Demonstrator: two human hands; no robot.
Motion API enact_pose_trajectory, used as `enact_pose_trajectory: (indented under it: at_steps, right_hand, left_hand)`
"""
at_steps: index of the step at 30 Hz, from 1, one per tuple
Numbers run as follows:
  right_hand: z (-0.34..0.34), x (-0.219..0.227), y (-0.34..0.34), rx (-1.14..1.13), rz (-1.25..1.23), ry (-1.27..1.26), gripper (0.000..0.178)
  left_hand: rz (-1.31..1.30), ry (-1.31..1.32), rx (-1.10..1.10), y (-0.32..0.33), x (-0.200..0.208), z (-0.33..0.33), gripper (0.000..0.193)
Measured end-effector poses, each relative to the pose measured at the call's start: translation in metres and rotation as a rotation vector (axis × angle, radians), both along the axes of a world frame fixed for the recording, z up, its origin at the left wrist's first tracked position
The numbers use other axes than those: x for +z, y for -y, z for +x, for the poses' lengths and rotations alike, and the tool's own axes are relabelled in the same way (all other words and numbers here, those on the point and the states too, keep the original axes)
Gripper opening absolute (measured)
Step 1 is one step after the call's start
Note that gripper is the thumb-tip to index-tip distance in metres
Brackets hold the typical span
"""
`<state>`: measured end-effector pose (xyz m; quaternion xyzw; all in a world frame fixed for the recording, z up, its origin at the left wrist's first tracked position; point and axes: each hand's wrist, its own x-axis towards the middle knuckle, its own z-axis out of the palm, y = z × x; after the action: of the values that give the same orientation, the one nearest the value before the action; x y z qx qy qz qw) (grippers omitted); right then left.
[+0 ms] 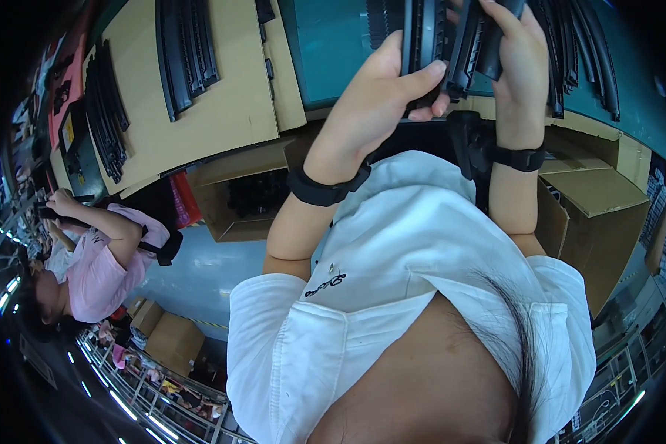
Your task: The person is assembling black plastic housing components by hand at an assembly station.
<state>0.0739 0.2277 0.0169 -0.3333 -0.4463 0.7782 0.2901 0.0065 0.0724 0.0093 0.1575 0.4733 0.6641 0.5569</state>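
Note:
At the top of the head view, both hands are raised over the teal work table. My left hand is closed around a long black plastic strip, its thumb pressed along the near end. Beside it my right hand grips another black strip, fingers wrapped over the far side. The strips stand nearly parallel and close together; whether they touch is hard to tell. Their far ends run out of the picture. A black wristband sits on my left wrist, and another wristband on my right.
Ribbed black strips and a bundle of thinner strips lie on a cardboard sheet at left. More strips lie at right. Open cardboard boxes stand below the table edge. A co-worker in pink is at far left.

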Motion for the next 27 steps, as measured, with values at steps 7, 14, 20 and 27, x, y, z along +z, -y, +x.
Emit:
enact_pose_trajectory:
  at_steps: [7, 14, 20, 27]
  right_hand:
    - [-0.002, -0.031, 0.015, 0.021, 0.012, -0.236, 0.034]
    - [-0.001, -0.018, 0.021, 0.097, 0.013, -0.132, 0.047]
    - [0.005, -0.046, 0.019, 0.106, -0.170, -0.153, 0.021]
    - [-0.013, -0.051, 0.023, 0.416, -0.227, -1.127, 0.087]
  left_hand:
    - [0.036, 0.013, 0.056, -0.007, 0.003, 0.013, 0.029]
    - [-0.066, -0.825, 0.136, -0.018, -0.020, 0.022, 0.051]
    - [-0.154, -0.984, 0.139, -0.014, -0.004, 0.020, 0.053]
    - [-0.048, -0.655, 0.075, -0.012, -0.004, 0.021, 0.032]
